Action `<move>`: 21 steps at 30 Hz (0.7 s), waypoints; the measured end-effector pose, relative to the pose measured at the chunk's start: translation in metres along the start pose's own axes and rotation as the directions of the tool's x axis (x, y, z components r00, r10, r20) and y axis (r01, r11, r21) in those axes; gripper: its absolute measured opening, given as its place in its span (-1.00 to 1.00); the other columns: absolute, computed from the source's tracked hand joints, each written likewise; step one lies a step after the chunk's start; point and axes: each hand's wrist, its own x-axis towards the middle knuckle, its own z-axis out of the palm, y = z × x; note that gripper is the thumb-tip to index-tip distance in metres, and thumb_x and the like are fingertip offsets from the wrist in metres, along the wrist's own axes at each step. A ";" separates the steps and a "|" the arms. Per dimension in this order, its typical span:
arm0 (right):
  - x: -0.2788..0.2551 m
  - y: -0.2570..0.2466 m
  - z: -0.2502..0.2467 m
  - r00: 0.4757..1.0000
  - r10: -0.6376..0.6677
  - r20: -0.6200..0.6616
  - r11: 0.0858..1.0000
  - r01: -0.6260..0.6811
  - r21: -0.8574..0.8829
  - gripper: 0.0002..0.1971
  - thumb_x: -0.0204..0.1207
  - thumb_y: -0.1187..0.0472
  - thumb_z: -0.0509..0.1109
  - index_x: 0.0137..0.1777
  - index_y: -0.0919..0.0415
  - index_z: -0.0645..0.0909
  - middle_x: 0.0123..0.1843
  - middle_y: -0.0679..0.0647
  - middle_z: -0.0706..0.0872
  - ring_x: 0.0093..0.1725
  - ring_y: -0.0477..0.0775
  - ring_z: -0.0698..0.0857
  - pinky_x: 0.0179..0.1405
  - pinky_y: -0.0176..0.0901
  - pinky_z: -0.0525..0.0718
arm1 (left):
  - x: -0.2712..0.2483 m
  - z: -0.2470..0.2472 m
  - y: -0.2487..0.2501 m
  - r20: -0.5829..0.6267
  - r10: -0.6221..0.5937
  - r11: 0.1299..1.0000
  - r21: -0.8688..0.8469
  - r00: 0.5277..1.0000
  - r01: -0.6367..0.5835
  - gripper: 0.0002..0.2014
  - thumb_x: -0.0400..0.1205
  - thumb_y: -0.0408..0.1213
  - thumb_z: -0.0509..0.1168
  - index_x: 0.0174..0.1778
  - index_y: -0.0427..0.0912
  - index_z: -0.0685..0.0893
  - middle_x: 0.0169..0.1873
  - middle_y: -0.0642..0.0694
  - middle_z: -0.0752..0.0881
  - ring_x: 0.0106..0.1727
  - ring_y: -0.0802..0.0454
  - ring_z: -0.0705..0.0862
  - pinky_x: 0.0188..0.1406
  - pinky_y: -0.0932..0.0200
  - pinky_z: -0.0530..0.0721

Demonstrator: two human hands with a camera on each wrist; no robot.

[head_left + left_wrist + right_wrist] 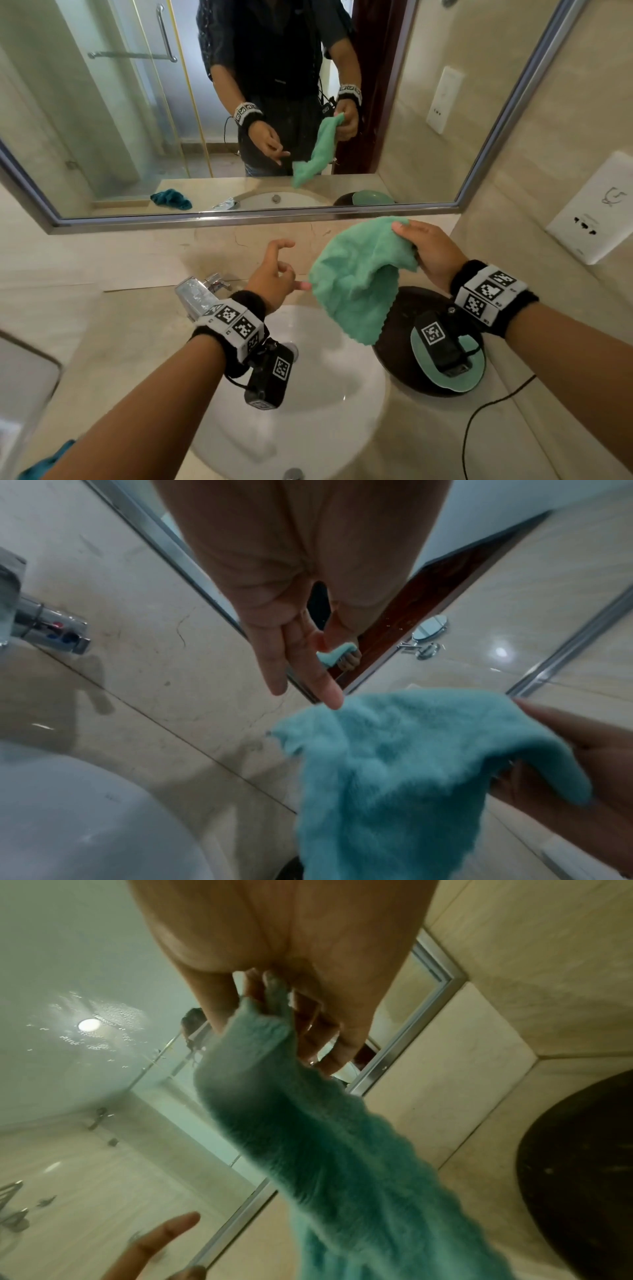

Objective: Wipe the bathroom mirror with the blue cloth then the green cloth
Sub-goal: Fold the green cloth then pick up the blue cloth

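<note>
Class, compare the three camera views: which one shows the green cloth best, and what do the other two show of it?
The head view: the whole green cloth hangs from the right hand over the sink, and is reflected in the mirror. The left wrist view shows it blurred and bluish, its bottom cut off. The right wrist view shows a blurred strip under the gripping fingers.

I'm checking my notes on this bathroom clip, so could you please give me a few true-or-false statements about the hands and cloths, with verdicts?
1. The right hand holds the green cloth. True.
2. The left hand grips the faucet. False: it holds nothing, fingers loose beside the cloth.
3. The green cloth is pressed against the mirror. False: it hangs in front of it, above the sink.
4. The blue cloth lies on the counter at the lower left. True.
</note>
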 end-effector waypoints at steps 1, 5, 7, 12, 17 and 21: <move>-0.001 0.002 -0.003 1.000 0.004 -0.012 0.999 -0.004 0.031 -0.75 0.65 0.19 0.22 0.19 0.26 0.65 0.10 0.21 0.76 0.13 0.20 0.71 0.19 0.06 0.64 | 0.000 -0.001 0.002 0.005 -0.001 1.000 0.016 1.000 0.001 -0.60 0.65 -0.50 0.19 0.26 0.07 0.39 -0.12 -0.17 0.54 -0.32 0.26 0.75 -0.14 0.04 0.63; -0.004 -0.001 0.000 0.998 0.017 0.052 0.985 -0.026 0.171 -0.74 0.70 0.21 0.10 0.24 0.24 0.55 0.05 0.18 0.72 -0.03 0.04 0.73 -0.11 -0.18 0.73 | -0.006 0.008 0.006 0.212 -0.106 0.961 0.273 0.971 0.045 -0.66 0.67 -0.17 0.26 0.35 0.07 0.41 0.16 -0.04 0.62 0.18 -0.01 0.65 0.05 0.09 0.57; -0.004 -0.005 0.005 0.997 0.022 0.078 0.981 -0.037 0.191 -0.74 0.71 0.20 0.08 0.27 0.22 0.52 0.06 0.18 0.70 -0.03 0.04 0.72 -0.17 -0.18 0.73 | -0.008 0.021 0.005 0.287 -0.191 0.931 0.355 0.939 0.082 -0.40 0.62 0.02 0.30 0.54 0.07 0.22 0.36 -0.08 0.55 0.32 -0.08 0.55 0.13 0.18 0.44; -0.009 -0.014 0.005 0.993 -0.003 0.118 0.971 -0.025 0.236 -0.72 0.71 0.19 0.04 0.22 0.19 0.56 -0.02 0.14 0.75 -0.11 0.01 0.76 -0.26 -0.18 0.73 | 0.000 0.048 0.001 0.303 -0.199 0.956 0.271 0.932 0.116 -0.11 0.58 0.00 0.36 0.64 0.05 -0.15 0.39 -0.24 0.55 0.35 -0.13 0.57 0.31 0.08 0.42; -0.011 -0.006 -0.011 0.997 0.001 0.077 0.987 -0.014 0.159 -0.73 0.69 0.19 0.11 0.19 0.26 0.60 -0.04 0.14 0.78 -0.08 0.04 0.76 -0.16 -0.14 0.71 | 0.003 0.044 0.002 0.236 -0.086 0.996 0.001 0.968 0.088 -0.44 0.62 -0.53 0.23 0.49 -0.09 0.23 -0.27 -0.12 0.65 -0.24 -0.01 0.70 -0.12 0.11 0.66; -0.005 0.013 -0.033 0.994 -0.020 -0.110 0.981 -0.002 -0.196 -0.83 0.59 0.15 0.33 -0.04 0.17 0.74 0.01 0.20 0.78 0.07 0.20 0.73 0.23 0.13 0.63 | 0.007 0.022 0.005 0.103 -0.001 0.999 0.036 0.995 -0.002 -0.62 0.64 -0.56 0.06 0.23 0.00 0.37 -0.43 -0.09 0.50 -0.36 -0.07 0.54 -0.20 -0.04 0.62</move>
